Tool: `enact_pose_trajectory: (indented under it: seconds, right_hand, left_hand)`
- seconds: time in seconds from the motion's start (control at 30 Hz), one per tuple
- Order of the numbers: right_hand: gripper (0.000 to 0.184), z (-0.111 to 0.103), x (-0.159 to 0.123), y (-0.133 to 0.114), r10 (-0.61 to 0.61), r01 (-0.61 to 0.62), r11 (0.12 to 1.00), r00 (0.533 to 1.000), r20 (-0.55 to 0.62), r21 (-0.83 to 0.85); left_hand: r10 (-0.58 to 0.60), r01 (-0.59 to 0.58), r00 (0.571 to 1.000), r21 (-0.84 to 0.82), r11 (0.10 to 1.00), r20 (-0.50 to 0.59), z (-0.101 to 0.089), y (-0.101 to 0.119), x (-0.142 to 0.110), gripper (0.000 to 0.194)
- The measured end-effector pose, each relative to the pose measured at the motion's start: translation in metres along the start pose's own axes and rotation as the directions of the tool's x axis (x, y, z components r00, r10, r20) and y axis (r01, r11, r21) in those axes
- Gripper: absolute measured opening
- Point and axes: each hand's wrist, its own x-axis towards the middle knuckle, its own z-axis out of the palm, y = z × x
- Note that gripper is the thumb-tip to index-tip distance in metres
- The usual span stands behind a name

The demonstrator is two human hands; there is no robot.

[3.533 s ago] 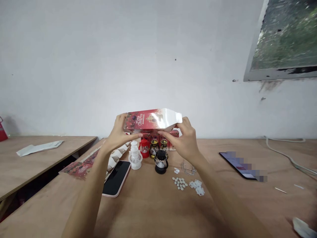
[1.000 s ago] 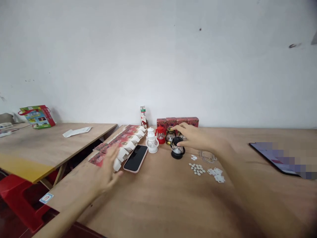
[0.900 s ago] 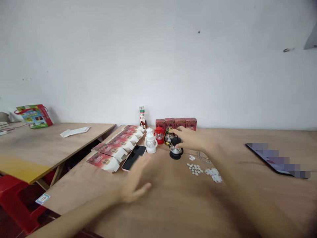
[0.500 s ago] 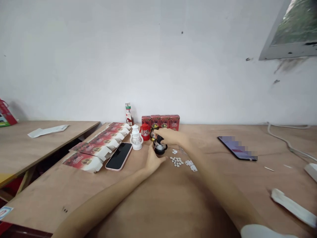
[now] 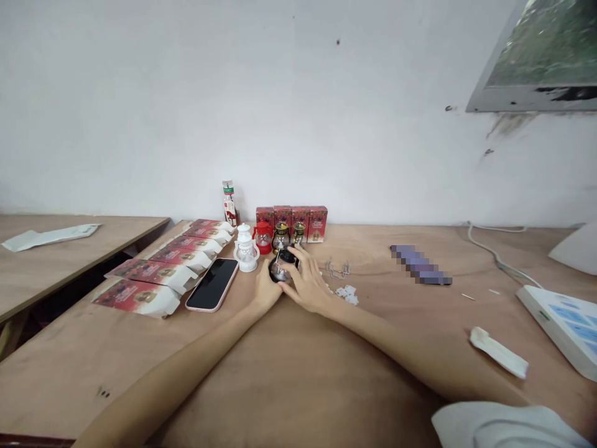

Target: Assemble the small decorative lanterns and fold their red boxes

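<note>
Between my hands a small black lantern (image 5: 280, 272) with a clear globe is tilted toward me. My left hand (image 5: 267, 291) grips it from the left, close to the tabletop. From the right, my right hand (image 5: 311, 287) curls its fingers over the lantern's upper part, hiding some of it. Just behind stand a white lantern (image 5: 245, 254), a red lantern (image 5: 263, 239) and two black-and-gold lanterns (image 5: 280, 239). White round pieces beside my right hand are mostly covered by it. Small white plastic parts (image 5: 347, 295) and thin wire pieces (image 5: 336, 270) lie right of it.
Red cartons (image 5: 318, 224) line the wall, near a small upright bottle (image 5: 229, 205). Flattened red boxes (image 5: 140, 297) and a phone (image 5: 212, 285) lie left. To the right are another phone (image 5: 422, 266), a white strip (image 5: 499, 353), a cable (image 5: 489, 252) and a white box (image 5: 559, 323).
My right hand has come lower and nearer, from the black lantern's top to its right side. The lantern now leans toward me. The whole view has shifted slightly.
</note>
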Motion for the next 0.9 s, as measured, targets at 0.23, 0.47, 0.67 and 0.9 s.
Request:
enact_pose_trajectory:
  seconds: [0.23,0.47,0.67,0.9]
  right_hand:
    - [0.019,0.014,-0.016,-0.005,0.08,-0.083,0.996,0.99,-0.112,-0.017]
    - [0.021,0.012,-0.018,-0.006,0.137,-0.141,0.99,0.983,-0.124,-0.029]
    - [0.022,0.02,-0.019,-0.002,0.007,-0.012,1.0,0.963,-0.269,-0.015]
    - [0.02,0.02,-0.02,0.002,-0.02,0.03,0.999,0.976,-0.217,0.041]
  left_hand:
    - [0.095,-0.091,0.995,0.152,0.984,-0.019,-0.004,0.003,-0.003,0.033]
    - [0.206,-0.203,0.978,0.249,0.947,0.016,-0.015,0.007,0.001,0.035]
    - [0.221,-0.221,0.975,0.267,0.938,0.03,-0.016,0.002,0.004,0.036]
    - [0.199,-0.196,0.98,0.254,0.947,0.015,-0.015,-0.001,0.006,0.034]
